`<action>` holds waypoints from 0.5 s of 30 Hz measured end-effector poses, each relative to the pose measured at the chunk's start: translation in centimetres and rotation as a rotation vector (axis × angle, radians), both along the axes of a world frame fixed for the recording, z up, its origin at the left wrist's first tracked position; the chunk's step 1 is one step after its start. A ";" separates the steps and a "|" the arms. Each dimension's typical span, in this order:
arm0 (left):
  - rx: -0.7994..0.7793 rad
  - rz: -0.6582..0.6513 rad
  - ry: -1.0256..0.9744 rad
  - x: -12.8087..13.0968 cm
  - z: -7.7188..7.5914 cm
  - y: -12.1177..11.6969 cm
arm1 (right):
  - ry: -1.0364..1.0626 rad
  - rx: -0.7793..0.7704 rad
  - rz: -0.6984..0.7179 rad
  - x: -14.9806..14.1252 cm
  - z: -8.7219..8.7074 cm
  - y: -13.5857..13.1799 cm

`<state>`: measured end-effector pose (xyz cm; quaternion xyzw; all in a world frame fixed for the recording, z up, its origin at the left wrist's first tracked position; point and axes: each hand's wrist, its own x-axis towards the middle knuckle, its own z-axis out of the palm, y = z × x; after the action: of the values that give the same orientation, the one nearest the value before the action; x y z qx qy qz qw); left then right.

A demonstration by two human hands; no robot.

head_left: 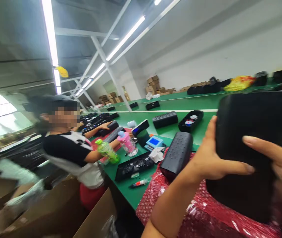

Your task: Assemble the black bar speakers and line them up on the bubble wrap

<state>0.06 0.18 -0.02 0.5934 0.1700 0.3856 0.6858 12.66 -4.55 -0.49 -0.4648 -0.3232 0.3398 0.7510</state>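
Black speaker casing (pixel 250 148) is lifted off the desk (pixel 180 132), close before the camera, tilted so its broad dark face can be looked over. The left hand (pixel 212 158) clasps its left edge, thumb laid across the front; the right hand (pixel 277 158) grips the opposite side, one finger stretched over the face, so both steady it. Beneath the casing lies red bubble wrap (pixel 205 211), likely as padding. Left of the casing a perforated speaker (pixel 177 155) rests; beyond, a co-worker (pixel 69 152) sits.
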 end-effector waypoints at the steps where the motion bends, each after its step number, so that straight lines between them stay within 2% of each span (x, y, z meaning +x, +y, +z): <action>1: 0.010 -0.018 -0.001 0.1 0.0 0.2 | 0.001 -0.004 -0.047 -0.1 0.4 0.4; 9: 0.000 0.030 0.063 0.2 -0.6 1.7 | 0.155 0.053 0.045 -0.4 1.1 1.4; 15: 0.047 0.053 0.072 0.2 -0.7 1.7 | 0.165 0.062 0.082 -0.3 1.5 1.2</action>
<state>0.28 1.87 -0.69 0.6180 0.2010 0.3857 0.6549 12.32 -3.37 0.97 -0.3980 -0.2894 0.3974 0.7745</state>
